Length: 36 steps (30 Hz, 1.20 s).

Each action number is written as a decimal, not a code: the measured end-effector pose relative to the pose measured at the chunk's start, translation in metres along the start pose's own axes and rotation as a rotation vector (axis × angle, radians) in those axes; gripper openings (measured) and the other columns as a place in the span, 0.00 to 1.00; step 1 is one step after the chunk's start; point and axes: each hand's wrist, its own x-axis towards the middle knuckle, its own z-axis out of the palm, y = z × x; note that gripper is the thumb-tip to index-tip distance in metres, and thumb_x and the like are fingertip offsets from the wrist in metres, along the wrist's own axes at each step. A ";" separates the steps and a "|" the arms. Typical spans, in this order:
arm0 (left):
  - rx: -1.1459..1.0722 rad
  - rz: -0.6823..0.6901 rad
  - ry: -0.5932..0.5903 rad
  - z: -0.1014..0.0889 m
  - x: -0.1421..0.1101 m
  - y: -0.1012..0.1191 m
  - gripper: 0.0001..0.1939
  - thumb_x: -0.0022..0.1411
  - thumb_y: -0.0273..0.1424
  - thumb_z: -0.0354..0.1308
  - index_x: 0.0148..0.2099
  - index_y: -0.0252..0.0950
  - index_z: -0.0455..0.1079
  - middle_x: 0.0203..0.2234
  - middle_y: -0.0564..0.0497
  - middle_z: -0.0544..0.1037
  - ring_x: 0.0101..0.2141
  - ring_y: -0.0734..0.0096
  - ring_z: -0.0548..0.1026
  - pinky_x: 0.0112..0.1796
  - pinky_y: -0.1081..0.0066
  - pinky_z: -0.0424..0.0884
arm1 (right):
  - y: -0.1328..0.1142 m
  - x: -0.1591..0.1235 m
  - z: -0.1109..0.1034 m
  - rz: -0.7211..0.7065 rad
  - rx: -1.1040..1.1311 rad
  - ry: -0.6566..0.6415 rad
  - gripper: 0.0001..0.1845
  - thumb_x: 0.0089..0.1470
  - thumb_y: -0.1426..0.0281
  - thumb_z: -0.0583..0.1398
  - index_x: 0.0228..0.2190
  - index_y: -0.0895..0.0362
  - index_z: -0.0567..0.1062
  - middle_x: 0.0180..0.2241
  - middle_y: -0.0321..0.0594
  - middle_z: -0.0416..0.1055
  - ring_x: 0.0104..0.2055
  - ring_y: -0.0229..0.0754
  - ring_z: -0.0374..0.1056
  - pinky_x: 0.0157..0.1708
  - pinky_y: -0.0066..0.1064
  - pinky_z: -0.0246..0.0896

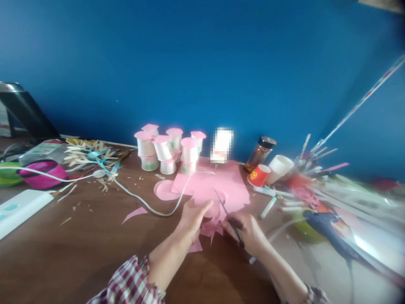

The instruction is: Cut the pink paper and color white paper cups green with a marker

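- In the head view, the left hand [190, 220] grips a small piece of thin pink paper [214, 209] near the table's middle, its thumb extended to the right along the paper.
- The right hand [248, 233] is closed around the handle end of slim dark metal scissors [233, 226]; how far the blades are parted cannot be told.
- The scissors' long axis runs slantwise: the tip points away from the person and somewhat to the left, over the pink paper, while the handle end points back toward the person and to the right.
- Just beyond the hands lie flat, overlapping pink paper sheets [232, 179] on the brown wooden table [104, 253].
- A curved pointed pink scrap [135, 213] lies apart, left of the left hand, its long axis rising to the right.
- Behind, white paper cups with flat pink tops [165, 148] stand stacked near the blue wall [190, 63].
- A thin white cable [148, 207] loops across the table onto the sheets.
- Right of the sheets, a small red paper cup with yellow markings [260, 175] stands tilted beside a plain white cup [280, 166].
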 end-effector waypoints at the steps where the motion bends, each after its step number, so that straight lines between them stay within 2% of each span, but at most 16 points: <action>1: 0.007 -0.002 0.009 0.000 0.000 0.000 0.20 0.43 0.37 0.67 0.36 0.30 0.71 0.20 0.50 0.73 0.18 0.72 0.70 0.16 0.75 0.63 | -0.001 0.000 0.000 -0.003 -0.002 0.000 0.16 0.51 0.62 0.61 0.20 0.60 0.70 0.15 0.30 0.57 0.17 0.32 0.55 0.18 0.23 0.47; 5: 0.041 -0.022 0.064 0.001 0.000 0.002 0.18 0.44 0.36 0.66 0.37 0.31 0.71 0.20 0.51 0.73 0.17 0.73 0.69 0.16 0.75 0.62 | -0.002 0.000 -0.001 -0.008 -0.010 -0.001 0.18 0.52 0.61 0.61 0.19 0.59 0.69 0.14 0.30 0.57 0.17 0.32 0.54 0.18 0.23 0.47; 9: 0.047 -0.023 0.057 0.000 0.001 0.001 0.16 0.45 0.36 0.65 0.36 0.32 0.72 0.19 0.51 0.73 0.17 0.73 0.69 0.15 0.75 0.61 | -0.001 0.001 0.000 -0.017 0.007 0.023 0.19 0.51 0.60 0.62 0.17 0.59 0.67 0.13 0.30 0.57 0.17 0.32 0.55 0.18 0.23 0.48; 14: 0.022 0.005 0.055 0.000 0.003 0.000 0.17 0.44 0.35 0.66 0.36 0.30 0.72 0.21 0.48 0.75 0.19 0.70 0.72 0.16 0.75 0.63 | 0.002 0.001 0.000 0.088 0.148 0.058 0.19 0.51 0.58 0.61 0.18 0.58 0.67 0.11 0.29 0.58 0.13 0.32 0.55 0.15 0.23 0.48; 18: 0.011 0.011 0.048 0.000 0.001 0.003 0.16 0.44 0.34 0.67 0.35 0.30 0.73 0.22 0.46 0.77 0.22 0.68 0.74 0.18 0.75 0.65 | 0.009 0.003 0.001 0.097 0.186 0.101 0.16 0.51 0.58 0.61 0.24 0.58 0.70 0.14 0.30 0.61 0.15 0.33 0.58 0.16 0.23 0.51; 23: 0.029 -0.009 0.033 0.004 -0.005 0.008 0.18 0.45 0.34 0.66 0.38 0.29 0.73 0.22 0.46 0.77 0.21 0.68 0.74 0.20 0.73 0.67 | 0.014 0.004 0.002 0.011 0.037 0.163 0.12 0.48 0.62 0.64 0.32 0.58 0.74 0.18 0.31 0.63 0.21 0.35 0.57 0.21 0.24 0.52; 26: 0.036 -0.026 0.011 0.008 -0.010 0.011 0.21 0.45 0.33 0.66 0.42 0.29 0.72 0.22 0.46 0.77 0.22 0.67 0.74 0.22 0.71 0.69 | 0.010 0.003 0.000 -0.007 0.031 0.122 0.12 0.48 0.63 0.64 0.31 0.58 0.74 0.18 0.30 0.60 0.21 0.34 0.56 0.22 0.24 0.51; 31: 0.054 -0.038 -0.001 0.012 -0.017 0.014 0.22 0.43 0.34 0.67 0.42 0.29 0.71 0.22 0.47 0.76 0.23 0.67 0.74 0.23 0.70 0.70 | 0.003 0.002 -0.002 0.000 0.200 -0.066 0.15 0.52 0.60 0.61 0.27 0.60 0.72 0.16 0.30 0.61 0.18 0.33 0.58 0.19 0.23 0.51; 36: 0.048 -0.036 0.009 0.012 -0.015 0.015 0.20 0.41 0.33 0.68 0.37 0.29 0.72 0.23 0.47 0.76 0.24 0.67 0.74 0.24 0.70 0.70 | -0.002 0.002 -0.004 -0.008 0.209 -0.084 0.18 0.52 0.56 0.59 0.25 0.60 0.71 0.15 0.31 0.63 0.17 0.33 0.59 0.18 0.23 0.53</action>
